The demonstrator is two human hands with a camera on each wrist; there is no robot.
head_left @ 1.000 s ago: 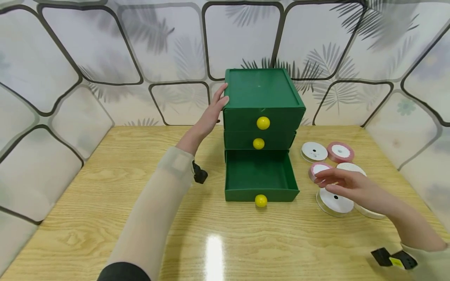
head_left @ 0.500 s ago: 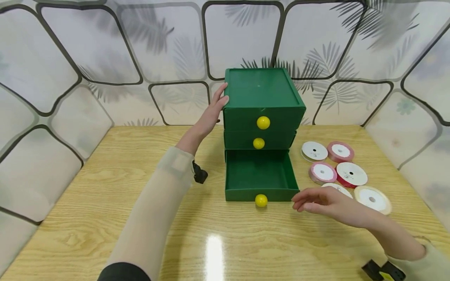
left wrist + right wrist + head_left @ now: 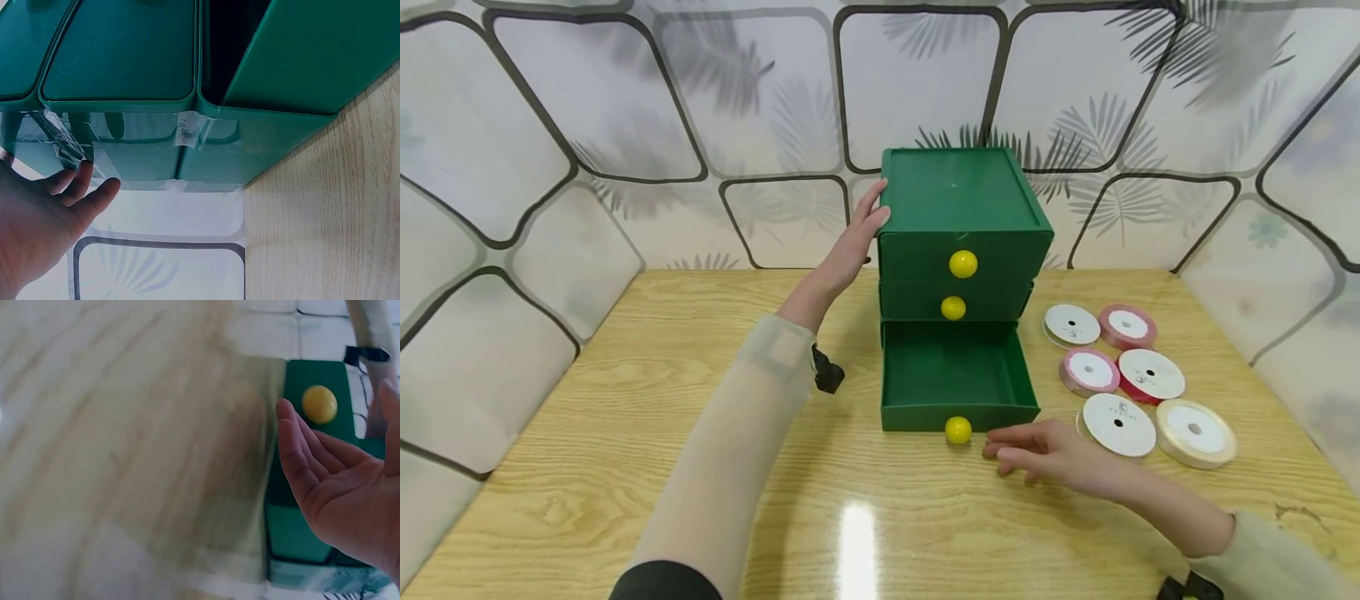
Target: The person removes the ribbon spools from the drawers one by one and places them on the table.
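Note:
A green cabinet [image 3: 966, 192] of stacked drawers stands on the table, each drawer with a round yellow knob. Its bottom drawer [image 3: 958, 367] is pulled out and its inside shows bare; the upper drawers are pushed in. Against the cabinet's upper left side rests my left hand [image 3: 847, 247], its fingers extended along the wall, as the left wrist view also shows [image 3: 50, 212]. Low over the table, just right of the bottom drawer's yellow knob [image 3: 958, 430], hovers my right hand [image 3: 1056, 457]. Its fingers are loosely bent, apart from the knob, and hold nothing.
Several ribbon spools lie flat right of the cabinet: a white one [image 3: 1118, 423], a cream one [image 3: 1197, 433], a red one [image 3: 1151, 374], pink ones [image 3: 1089, 371] and another white one [image 3: 1071, 324]. A patterned wall covering [image 3: 782, 100] rises behind the wooden table [image 3: 700, 417].
My right hand has moved left from above the ribbon spools to beside the bottom drawer's knob. My left hand and the cabinet stay where they were.

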